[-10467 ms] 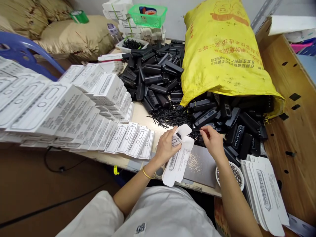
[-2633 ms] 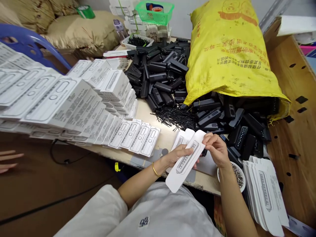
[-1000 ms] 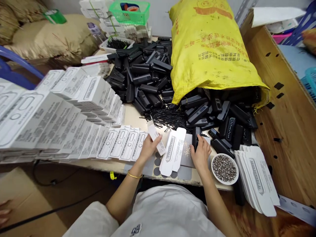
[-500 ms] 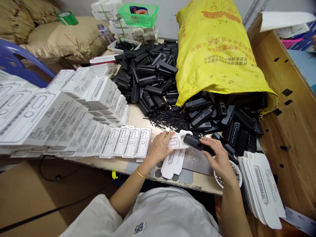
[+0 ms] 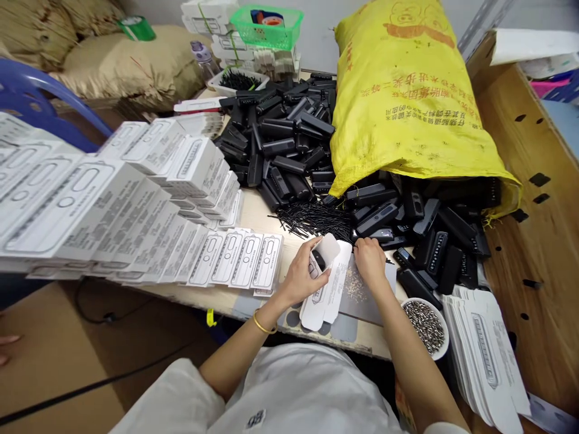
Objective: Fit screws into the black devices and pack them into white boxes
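My left hand [image 5: 302, 277] is closed around a small white printed box [image 5: 329, 248], whose end flap stands up. A black plastic device [image 5: 318, 260] shows inside the box's open mouth. My right hand [image 5: 371, 263] reaches down at the near edge of a heap of thin black sticks [image 5: 316, 218], its fingers bent together; what the fingertips hold, if anything, is hidden. Flat white cartons [image 5: 337, 286] lie under and beside the held box. A grey sheet [image 5: 362, 307] with pale crumbs is below my right hand.
Black devices [image 5: 275, 129] are heaped behind, and more spill from a yellow sack [image 5: 407, 108]. Filled-out white boxes [image 5: 131, 211] stand in rows at left. A white bowl of small metal parts [image 5: 425, 327] and stacked flat cartons [image 5: 486, 355] are at right. Another person's fingers [image 5: 6, 346] show at the left edge.
The black device has gone from my right hand into the white box. My right hand has let go of it and moved to the sticks; my left hand has tipped the box upward.
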Demonstrator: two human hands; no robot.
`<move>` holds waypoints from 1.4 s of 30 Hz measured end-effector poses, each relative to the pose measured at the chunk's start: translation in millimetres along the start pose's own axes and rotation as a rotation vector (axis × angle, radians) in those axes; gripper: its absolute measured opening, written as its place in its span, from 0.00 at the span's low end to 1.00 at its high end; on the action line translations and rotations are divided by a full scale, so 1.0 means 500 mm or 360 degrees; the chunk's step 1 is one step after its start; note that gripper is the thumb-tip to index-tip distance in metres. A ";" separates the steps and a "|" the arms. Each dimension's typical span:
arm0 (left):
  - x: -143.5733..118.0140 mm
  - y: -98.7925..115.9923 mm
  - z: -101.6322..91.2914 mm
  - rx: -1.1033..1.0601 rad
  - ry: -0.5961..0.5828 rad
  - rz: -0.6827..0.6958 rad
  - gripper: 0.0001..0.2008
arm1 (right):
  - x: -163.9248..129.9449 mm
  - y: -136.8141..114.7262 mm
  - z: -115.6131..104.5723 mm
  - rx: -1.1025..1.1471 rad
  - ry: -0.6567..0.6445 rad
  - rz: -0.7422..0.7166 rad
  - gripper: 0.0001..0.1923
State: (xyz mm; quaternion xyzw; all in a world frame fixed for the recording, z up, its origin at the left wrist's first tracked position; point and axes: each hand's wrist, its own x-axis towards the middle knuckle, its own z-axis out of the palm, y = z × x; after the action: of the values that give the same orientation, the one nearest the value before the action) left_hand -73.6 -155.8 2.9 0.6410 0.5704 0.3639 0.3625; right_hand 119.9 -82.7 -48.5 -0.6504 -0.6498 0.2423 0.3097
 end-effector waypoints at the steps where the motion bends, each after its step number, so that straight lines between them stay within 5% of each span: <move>1: 0.002 0.006 0.006 -0.0041 0.0016 0.0014 0.34 | -0.001 0.002 -0.010 0.0015 0.0015 -0.0014 0.12; 8: 0.009 0.054 0.076 -0.0195 -0.0080 0.0084 0.38 | -0.069 -0.096 -0.158 0.1147 0.0512 0.0106 0.17; 11: 0.002 0.059 0.099 -0.0245 -0.0064 0.0103 0.38 | -0.112 -0.138 -0.186 0.0857 0.0558 -0.0145 0.10; 15: -0.007 0.053 0.106 -0.0270 0.0016 0.0175 0.32 | -0.136 -0.119 -0.165 0.0423 0.0192 -0.0434 0.04; 21: 0.000 0.031 0.099 -0.0304 -0.0065 0.0273 0.18 | -0.113 -0.094 -0.081 0.0913 0.0264 0.0001 0.20; 25: 0.007 0.022 0.094 -0.0445 -0.0092 0.0244 0.30 | -0.123 -0.132 -0.040 0.0735 0.0333 -0.0206 0.08; 28: 0.005 0.022 0.094 -0.0530 -0.0124 0.0221 0.40 | -0.137 -0.148 -0.036 0.0595 0.0378 -0.0510 0.07; 31: 0.004 0.021 0.095 -0.0478 -0.0079 0.0217 0.41 | -0.138 -0.144 -0.039 0.0598 0.0481 -0.0499 0.05; 38: 0.005 0.021 0.103 -0.0519 0.0033 0.0184 0.29 | -0.144 -0.128 -0.004 0.0444 0.0535 -0.0937 0.09; 42: 0.011 0.054 0.044 -0.0266 0.0155 -0.0090 0.29 | -0.160 -0.108 -0.033 0.0599 0.0247 -0.0650 0.16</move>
State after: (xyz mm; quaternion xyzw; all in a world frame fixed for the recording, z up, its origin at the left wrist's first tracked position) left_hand -41.2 -153.8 16.7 0.5736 0.5729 0.4307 0.3967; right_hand 91.2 -165.6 -5.2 -0.4537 -0.6854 0.2407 0.5161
